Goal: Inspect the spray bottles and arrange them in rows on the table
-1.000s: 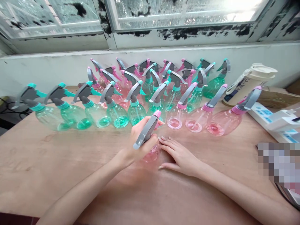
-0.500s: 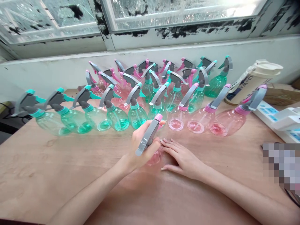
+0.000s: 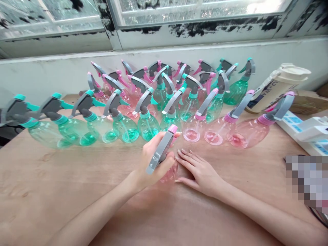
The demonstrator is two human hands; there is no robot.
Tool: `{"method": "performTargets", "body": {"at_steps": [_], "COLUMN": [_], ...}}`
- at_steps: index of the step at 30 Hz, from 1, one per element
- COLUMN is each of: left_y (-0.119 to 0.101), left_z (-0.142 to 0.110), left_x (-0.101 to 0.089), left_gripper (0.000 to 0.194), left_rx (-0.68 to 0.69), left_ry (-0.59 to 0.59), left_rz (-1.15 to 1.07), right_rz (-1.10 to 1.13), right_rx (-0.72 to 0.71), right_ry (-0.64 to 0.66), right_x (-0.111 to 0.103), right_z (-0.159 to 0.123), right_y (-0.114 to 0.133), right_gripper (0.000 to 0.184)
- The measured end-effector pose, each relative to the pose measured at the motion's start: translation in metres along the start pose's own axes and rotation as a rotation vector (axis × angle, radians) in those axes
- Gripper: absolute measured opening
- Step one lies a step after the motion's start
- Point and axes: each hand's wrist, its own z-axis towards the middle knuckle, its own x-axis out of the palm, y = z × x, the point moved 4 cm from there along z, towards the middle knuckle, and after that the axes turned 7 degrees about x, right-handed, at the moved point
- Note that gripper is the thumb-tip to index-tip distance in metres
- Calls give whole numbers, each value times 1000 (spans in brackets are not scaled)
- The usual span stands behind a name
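My left hand (image 3: 154,157) is closed around the neck of a pink spray bottle (image 3: 170,172) with a grey and pink trigger head. Part of the bottle's body is hidden behind my fingers and wrist. Palm down on the table, my right hand (image 3: 201,172) lies open just right of that bottle, its fingers stretched forward and holding nothing. Ahead of both hands stands a front row of spray bottles: green ones such as this green spray bottle (image 3: 129,128) on the left, and pink ones such as this pink spray bottle (image 3: 192,129) on the right.
Behind the front row, more pink and green spray bottles, including a green one (image 3: 235,92), stand near the wall. A cream tumbler (image 3: 278,87) is at the right, beside a white power strip (image 3: 297,126) and a cardboard box (image 3: 304,104). The wooden table (image 3: 64,181) runs beneath everything.
The view has shifted slightly, so the left bottles sit farther left. My left hand keeps its hold on the pink spray bottle, and my right hand stays flat on the table.
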Motion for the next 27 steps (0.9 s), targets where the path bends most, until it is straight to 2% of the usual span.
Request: {"method": "performTargets", "body": {"at_steps": [16,23,27], "left_y": [-3,-8,-9], "left_z": [4,5,6], "left_x": [-2,-3,-2], "left_gripper": [29,6,8], "left_rx": [33,-16,-30], "left_ry": [26,-33,-5], "left_rz": [50,103,104], "right_rz": [-48,-3,-9], "right_rx": [48,65,65], "right_ry": [-30,-35,-28], "right_x": [-2,-2,-2], "right_z": [-3,-2,-2], "right_y": [0,-1,-1], "right_gripper": [62,64,64]}}
